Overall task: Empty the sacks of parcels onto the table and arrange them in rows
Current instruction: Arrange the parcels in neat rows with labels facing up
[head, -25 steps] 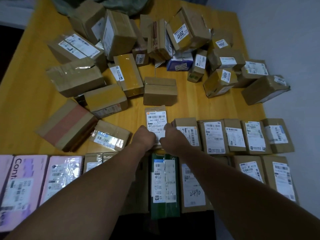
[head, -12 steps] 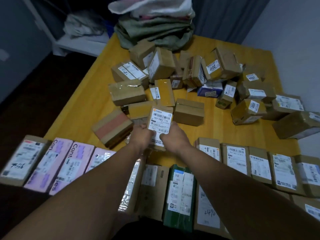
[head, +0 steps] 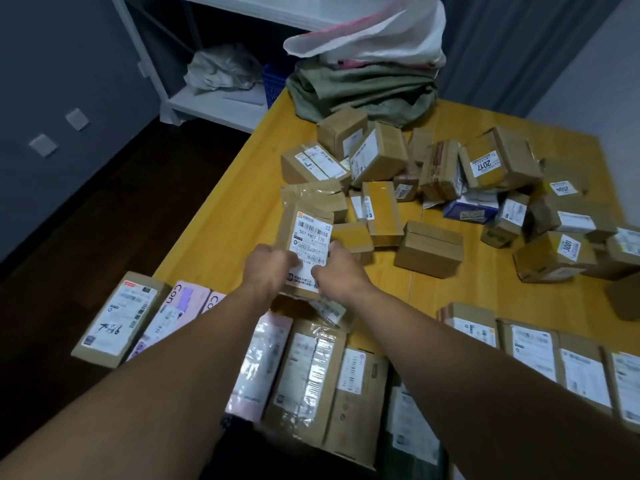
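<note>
A small brown parcel (head: pixel 308 244) with a white label is gripped at its lower end by both hands. The left hand (head: pixel 268 268) is curled round the lower left edge and the right hand (head: pixel 337 271) round the lower right edge; the fingers behind the parcel are hidden. The parcel is held tilted, label toward the camera, over the yellow table (head: pixel 242 216) near its left edge.

Along the table's near edge a near row (head: pixel 304 375) of parcels is laid side by side, from the near left corner rightward. A second row (head: pixel 536 348) is set just beyond it toward the right edge. A loose heap (head: pixel 433 174) of parcels is spread across the far half, with one plain box (head: pixel 429 249) lying apart near the middle. At the far edge a green sack (head: pixel 360 95) is slumped, with a white sack (head: pixel 374 39) on top.
</note>
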